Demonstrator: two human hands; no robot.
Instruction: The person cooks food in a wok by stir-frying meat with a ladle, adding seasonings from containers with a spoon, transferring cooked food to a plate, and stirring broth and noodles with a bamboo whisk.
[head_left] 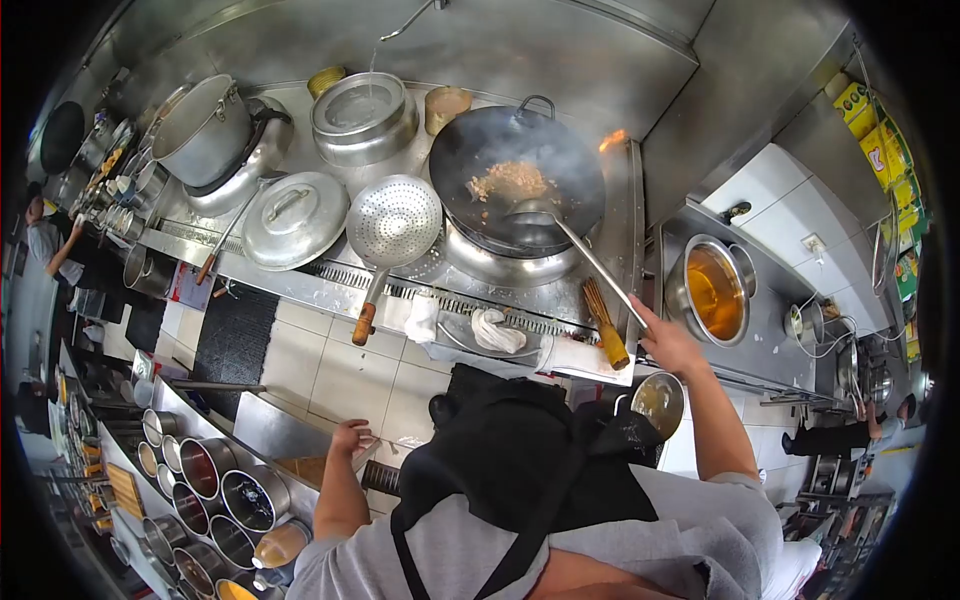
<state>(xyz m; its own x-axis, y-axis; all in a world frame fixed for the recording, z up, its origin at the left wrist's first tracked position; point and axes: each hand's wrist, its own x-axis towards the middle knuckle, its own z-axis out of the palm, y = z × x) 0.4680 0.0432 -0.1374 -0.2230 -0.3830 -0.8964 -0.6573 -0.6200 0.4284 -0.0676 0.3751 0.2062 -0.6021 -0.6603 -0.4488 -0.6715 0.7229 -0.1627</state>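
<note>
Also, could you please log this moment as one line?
right hand: holding ladle in wok | left hand: away from stove | wok: browned food, haze

food [512,181]: smoke-hazed | spout [411,19]: cut off by top edge | far-left person [46,243]: blurred

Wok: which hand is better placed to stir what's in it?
Right, I'd judge. The right hand already grips the ladle, whose bowl is in the wok by the food. The left hand is well back from the wok.
</note>
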